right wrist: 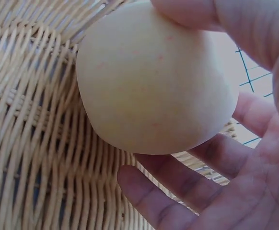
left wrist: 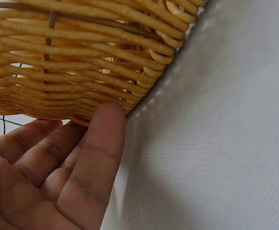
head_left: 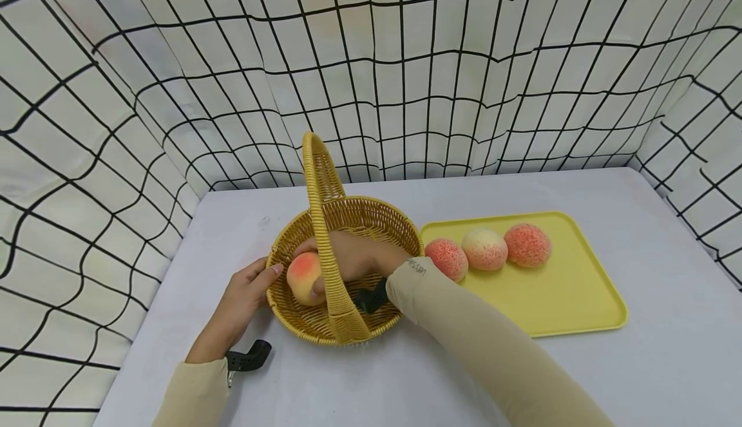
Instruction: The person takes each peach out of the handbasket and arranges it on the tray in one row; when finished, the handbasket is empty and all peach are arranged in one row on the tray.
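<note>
A yellow wicker basket [head_left: 371, 211] with a tall arched handle stands on the table. My left hand [head_left: 243, 295] holds its left rim, and in the left wrist view the thumb [left wrist: 103, 143] lies against the woven side. My right hand [head_left: 356, 256] reaches into the basket beneath the handle. It grips a yellow-and-red peach [head_left: 303, 275] at the basket's left inside. In the right wrist view the thumb lies on top of the pale peach [right wrist: 154, 86], with the fingers around its far side and below. The handle covers part of the right hand in the head view.
Right of the basket is a yellow tray [head_left: 556, 304] bearing a red peach [head_left: 446, 258], a pale pink peach [head_left: 484, 250] and another red peach [head_left: 527, 245] in a row. White cloth covers the table [head_left: 324, 388]. Black netting [head_left: 406, 73] over white sheets encloses the back and sides.
</note>
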A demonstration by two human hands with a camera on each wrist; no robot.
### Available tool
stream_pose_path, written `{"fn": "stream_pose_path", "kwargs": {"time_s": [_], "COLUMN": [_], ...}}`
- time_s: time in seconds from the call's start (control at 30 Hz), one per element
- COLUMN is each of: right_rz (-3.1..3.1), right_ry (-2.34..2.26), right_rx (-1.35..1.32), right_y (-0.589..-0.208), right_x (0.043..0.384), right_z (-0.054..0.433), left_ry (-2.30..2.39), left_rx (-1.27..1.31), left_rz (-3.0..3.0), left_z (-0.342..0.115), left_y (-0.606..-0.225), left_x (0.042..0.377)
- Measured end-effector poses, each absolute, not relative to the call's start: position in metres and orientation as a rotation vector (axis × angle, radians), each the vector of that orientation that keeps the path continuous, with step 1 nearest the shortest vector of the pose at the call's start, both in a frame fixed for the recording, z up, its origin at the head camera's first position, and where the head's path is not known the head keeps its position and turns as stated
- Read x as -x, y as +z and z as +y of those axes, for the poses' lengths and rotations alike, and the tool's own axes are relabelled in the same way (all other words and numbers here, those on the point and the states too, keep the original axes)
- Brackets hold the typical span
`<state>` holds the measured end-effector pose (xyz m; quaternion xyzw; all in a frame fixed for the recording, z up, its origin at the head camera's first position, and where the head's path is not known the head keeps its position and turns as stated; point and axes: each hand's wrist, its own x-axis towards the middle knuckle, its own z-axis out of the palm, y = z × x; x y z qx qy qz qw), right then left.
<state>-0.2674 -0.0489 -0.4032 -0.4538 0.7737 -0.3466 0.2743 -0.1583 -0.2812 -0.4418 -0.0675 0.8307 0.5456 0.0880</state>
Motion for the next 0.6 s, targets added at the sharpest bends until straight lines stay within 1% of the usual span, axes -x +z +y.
{"fn": "stream_pose_path", "kwargs": {"time_s": [0.23, 0.6], "right_rz": [2.107, 2.058], "right_ry": [-1.004, -1.235], "right_rx": [1.137, 1.004], "right_y": [-0.391, -0.372], "right_x": [0.269, 0.271], "right_z": [-0.040, -0.005], "left_ry": [1.608, 1.612], "left_rx": [0.207, 0.208], "left_rz": [2.489, 2.501], "left_z": [-0.280, -0.280], "left_y": [-0.441, -0.443], "left_x": [0.159, 0.159]}}
